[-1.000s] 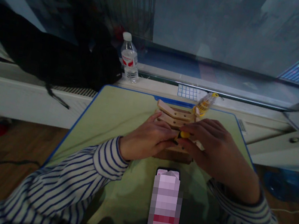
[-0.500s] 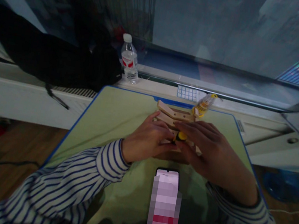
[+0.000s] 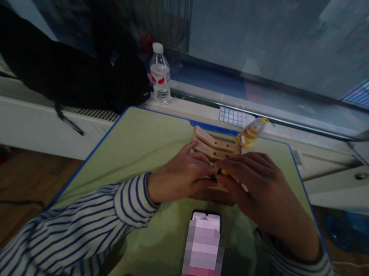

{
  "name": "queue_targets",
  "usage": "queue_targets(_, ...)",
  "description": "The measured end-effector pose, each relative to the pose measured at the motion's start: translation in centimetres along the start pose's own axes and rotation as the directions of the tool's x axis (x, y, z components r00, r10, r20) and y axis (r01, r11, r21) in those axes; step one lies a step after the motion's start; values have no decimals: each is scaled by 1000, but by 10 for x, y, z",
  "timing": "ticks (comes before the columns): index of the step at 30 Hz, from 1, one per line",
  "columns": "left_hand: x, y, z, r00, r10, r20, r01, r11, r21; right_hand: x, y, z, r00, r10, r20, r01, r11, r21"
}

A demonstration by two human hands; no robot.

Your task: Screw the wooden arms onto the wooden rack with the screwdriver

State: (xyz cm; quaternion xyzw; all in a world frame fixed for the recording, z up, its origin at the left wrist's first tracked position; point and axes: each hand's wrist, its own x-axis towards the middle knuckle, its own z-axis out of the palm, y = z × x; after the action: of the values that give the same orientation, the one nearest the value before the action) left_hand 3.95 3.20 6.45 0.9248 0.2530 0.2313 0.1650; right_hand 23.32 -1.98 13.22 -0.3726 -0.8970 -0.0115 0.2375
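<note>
Near the table's far edge stands a small wooden rack point(image 3: 208, 150) with angled slats and round holes. My left hand point(image 3: 182, 170) grips its left side, one finger reaching along a slat, thumb and another finger close to its middle. In my right hand point(image 3: 255, 179) is a small yellow-and-black screwdriver point(image 3: 223, 172), pinched between thumb and fingers over the rack. Its dark end points at my left fingertips. My fingers hide the screwdriver's tip and much of the rack's right side.
A phone point(image 3: 206, 218) lies in front of the rack on the blue-edged green table point(image 3: 145, 141). Behind it are a clear bag with yellow trim point(image 3: 252, 129) and a sheet with a blue grid point(image 3: 232, 116). A water bottle point(image 3: 161, 76) and black bag point(image 3: 85, 75) occupy the sill.
My right fingers have turned and closed further over the screwdriver, so less of its yellow end shows. My left hand stays on the rack.
</note>
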Motion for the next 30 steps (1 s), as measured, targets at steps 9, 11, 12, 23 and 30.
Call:
queue_targets(9,-1,2,-3,1000,2,20,-1,1000,-20,1,1,4,999,4,-32,-6,998,-68)
queue_targets(11,-1,2,-3,1000,20,3,-20,1000,-24,2,1,4,999,8,-34,-10,998,-67)
queue_targets(12,-1,2,-2,1000,31,-5,-31,999,-26,2,0,4,999,12,-31,-14,998,-65)
queue_targets(23,0,5,-4,1000,-20,-25,20,1000,-1,1,2,4,999,30,-18,-31,998,-57)
queue_targets(30,1,7,-4,999,-31,-44,31,999,4,1,1,3,999,14,-30,-15,1000,-21)
